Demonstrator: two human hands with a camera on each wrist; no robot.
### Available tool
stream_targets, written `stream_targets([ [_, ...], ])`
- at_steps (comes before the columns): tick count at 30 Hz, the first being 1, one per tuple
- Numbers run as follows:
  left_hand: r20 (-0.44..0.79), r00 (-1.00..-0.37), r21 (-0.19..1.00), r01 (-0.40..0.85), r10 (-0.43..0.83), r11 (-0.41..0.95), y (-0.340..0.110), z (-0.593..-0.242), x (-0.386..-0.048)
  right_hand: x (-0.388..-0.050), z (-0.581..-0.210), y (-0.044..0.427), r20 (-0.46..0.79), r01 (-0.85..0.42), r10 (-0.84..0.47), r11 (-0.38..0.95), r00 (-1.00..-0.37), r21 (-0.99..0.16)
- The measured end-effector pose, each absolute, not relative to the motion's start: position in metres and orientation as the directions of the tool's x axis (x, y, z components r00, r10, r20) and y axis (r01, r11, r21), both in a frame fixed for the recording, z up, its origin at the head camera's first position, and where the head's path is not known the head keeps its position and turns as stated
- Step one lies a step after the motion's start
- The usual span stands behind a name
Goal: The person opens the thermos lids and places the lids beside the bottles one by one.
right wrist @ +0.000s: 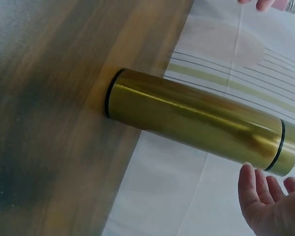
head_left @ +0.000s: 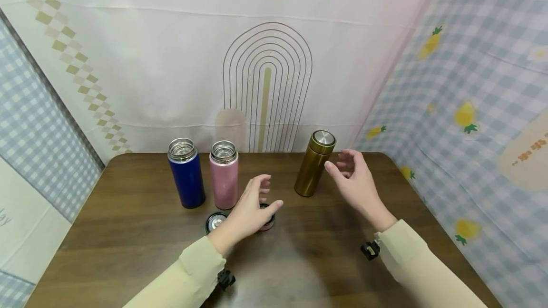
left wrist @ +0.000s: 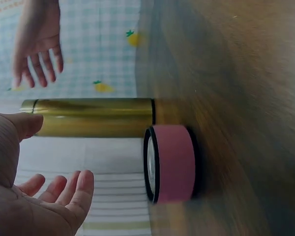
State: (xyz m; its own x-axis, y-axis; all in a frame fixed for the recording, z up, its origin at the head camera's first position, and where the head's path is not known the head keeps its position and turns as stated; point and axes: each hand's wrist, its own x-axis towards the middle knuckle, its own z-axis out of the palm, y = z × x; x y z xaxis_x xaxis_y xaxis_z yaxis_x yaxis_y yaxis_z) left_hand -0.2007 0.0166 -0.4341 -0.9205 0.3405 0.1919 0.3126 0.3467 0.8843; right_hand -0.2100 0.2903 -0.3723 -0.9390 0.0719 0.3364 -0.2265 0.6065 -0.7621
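A gold thermos [head_left: 313, 168] with its lid on stands upright at the back right of the table. Just to its right is my right hand [head_left: 354, 182], fingers loosely bent and holding nothing; whether a fingertip touches the thermos I cannot tell. My left hand [head_left: 250, 208] hovers left of the thermos, thumb and fingers spread apart with nothing between them. Below it lies a pink lid [left wrist: 174, 163], partly hidden by the hand in the head view. A second lid [head_left: 215, 221] lies left of that hand, partly covered by the wrist.
A blue thermos [head_left: 187, 179] and a pink thermos [head_left: 224, 182] stand lidless at the back left, their steel mouths showing. Behind the wooden table [head_left: 107, 251] hangs a white patterned cloth [head_left: 171, 70]; a checked cloth [head_left: 466, 80] hangs along the right side.
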Motion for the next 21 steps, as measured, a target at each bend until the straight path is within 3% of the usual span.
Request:
stream_targets([
  [10,0.183,-0.888,0.891,0.331,0.422,0.310,0.060,-0.440,-0.237,-0.234,-0.366,0.286,0.259,-0.240,-0.049,0.573,-0.965,-0.784],
  [15,0.121,-0.894,0.887,0.293,0.432,0.357,0.072,-0.443,-0.252,-0.225,-0.347,0.273,0.208,-0.229,-0.101,0.540,-0.973,-0.810],
  [21,0.098,-0.877,0.886,0.292,0.471,0.359,0.085,-0.445,-0.264,-0.224,-0.342,0.266,0.239,-0.246,-0.080,0.495,-0.968,-0.833],
])
